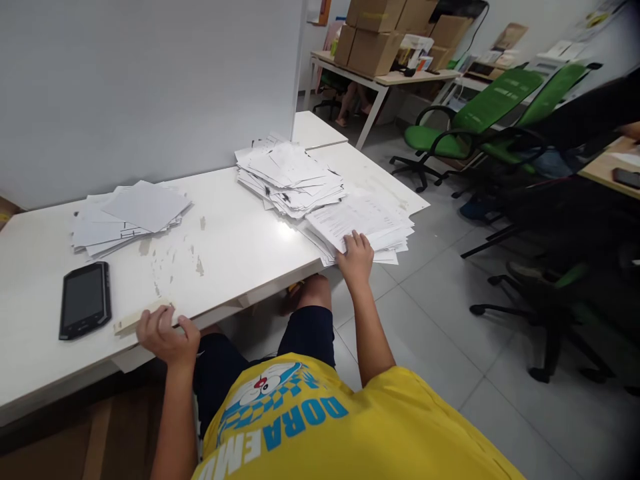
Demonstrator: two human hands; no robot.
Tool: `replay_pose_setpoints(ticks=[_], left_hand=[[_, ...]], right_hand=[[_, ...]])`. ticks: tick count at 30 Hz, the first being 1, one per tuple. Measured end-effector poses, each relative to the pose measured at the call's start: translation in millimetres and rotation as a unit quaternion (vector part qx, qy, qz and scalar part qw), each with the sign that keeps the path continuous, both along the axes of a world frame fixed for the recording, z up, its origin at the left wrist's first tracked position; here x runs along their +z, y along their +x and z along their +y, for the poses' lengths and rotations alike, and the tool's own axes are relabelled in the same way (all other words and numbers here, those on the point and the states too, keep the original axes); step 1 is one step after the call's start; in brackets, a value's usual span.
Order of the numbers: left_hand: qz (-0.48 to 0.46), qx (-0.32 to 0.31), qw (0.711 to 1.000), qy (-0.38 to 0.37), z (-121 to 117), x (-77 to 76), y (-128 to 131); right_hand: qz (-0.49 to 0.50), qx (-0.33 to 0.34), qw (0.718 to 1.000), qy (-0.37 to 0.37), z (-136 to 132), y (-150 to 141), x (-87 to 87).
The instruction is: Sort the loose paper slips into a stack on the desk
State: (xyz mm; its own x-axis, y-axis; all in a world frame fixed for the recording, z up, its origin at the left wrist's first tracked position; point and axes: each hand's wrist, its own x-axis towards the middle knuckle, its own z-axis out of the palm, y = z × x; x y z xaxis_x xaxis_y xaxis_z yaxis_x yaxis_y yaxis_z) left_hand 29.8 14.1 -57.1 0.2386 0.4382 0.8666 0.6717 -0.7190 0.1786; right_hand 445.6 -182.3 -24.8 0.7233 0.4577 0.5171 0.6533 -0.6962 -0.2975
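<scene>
At the table's front edge, my left hand (169, 335) has its fingers curled over one end of a pale yellow flat strip (140, 318), whose exact kind I cannot make out. My right hand (357, 257) grips the near edge of a loose pile of printed paper sheets (367, 217), fingers on top. That pile juts a little past the table edge. Behind it rises a taller, untidy stack of paper (287, 173) with dark marks on some edges. A black handheld device (85, 300) lies face up to the left of my left hand.
A smaller paper pile (137, 213) sits at the back left of the white table (225, 220), against a grey partition (150, 87). Green office chairs (480, 110) stand at the right, near a seated person in dark clothes. Cardboard boxes (373, 50) fill a far desk.
</scene>
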Motion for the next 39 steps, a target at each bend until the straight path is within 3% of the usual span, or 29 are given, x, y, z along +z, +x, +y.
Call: replay_pose_setpoints(ticks=[3,8,13,18,23,28,30,31,33,36,38,39], left_hand=[[0.003,-0.034,0.999,-0.01,-13,-9.7,15],[-0.012,-0.069,0.997,-0.036,-17,-14.2,35],[-0.024,-0.076,0.996,-0.027,-21,2.7,49],[0.029,-0.154,0.988,0.005,-31,23.3,58],[0.073,-0.222,0.972,-0.035,-43,46.4,85],[0.185,-0.279,0.942,-0.007,-44,72.8,142],[0.228,-0.321,0.919,-0.028,-37,80.7,158],[0.246,-0.344,0.905,-0.043,-34,83.5,162],[0.264,-0.371,0.888,-0.068,-27,86.5,161],[0.257,-0.36,0.893,-0.082,-23,84.0,143],[0.249,-0.344,0.902,-0.084,-23,78.7,124],[0.246,-0.336,0.905,-0.085,-23,75.4,115]], right_hand=[[0.023,0.001,1.0,-0.021,-2,3,-6.3],[0.037,0.025,0.999,0.027,-2,0,-7.5],[0.04,0.037,0.997,0.057,-3,-8,-4.5],[0.049,0.044,0.997,0.051,-8,-2,5.6],[0.082,0.238,0.968,-0.015,-5,-16,23.8],[0.085,0.459,0.883,-0.058,3,-81,38.6],[0.097,0.509,0.852,-0.07,1,-88,43.5],[0.11,0.507,0.853,-0.06,0,-82,45.7],[0.139,0.429,0.893,-0.002,-5,-48,49.6],[0.148,0.163,0.971,0.088,-11,36,51.2],[0.141,0.015,0.988,0.06,-10,89,47.8],[0.146,-0.024,0.989,0.029,-9,110,44.8]])
